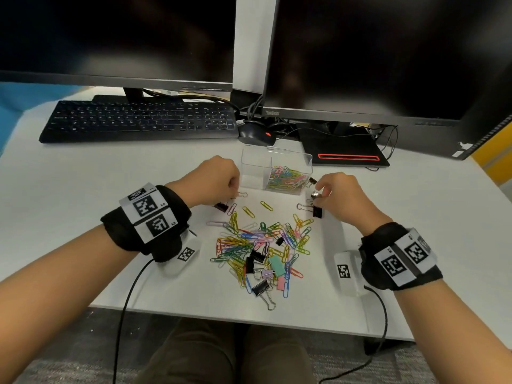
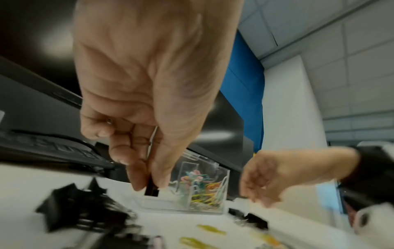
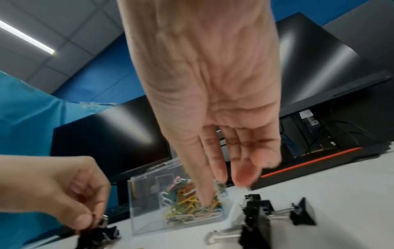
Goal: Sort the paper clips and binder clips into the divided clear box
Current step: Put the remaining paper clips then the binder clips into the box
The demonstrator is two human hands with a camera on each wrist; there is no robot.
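The divided clear box [image 1: 250, 167] stands at mid-desk. Its right half holds coloured paper clips [image 1: 285, 177] and its left half looks empty. My left hand [image 1: 225, 199] is just left of the box, thumb and fingers pinching a black binder clip [image 2: 151, 191] low over the desk. My right hand [image 1: 318, 196] is at the box's right corner with fingers nearly straight and pointing down over black binder clips [image 3: 255, 208]. I cannot tell if they touch one. A mixed pile of paper clips [image 1: 257, 245] and binder clips [image 1: 260, 286] lies nearer me.
A black keyboard [image 1: 138, 120], a mouse [image 1: 256, 135] and two dark monitors stand behind the box. A black and red monitor base [image 1: 346, 156] sits at the back right. Loose yellow paper clips [image 1: 266, 205] lie between my hands. Wrist cables trail over the desk's front edge.
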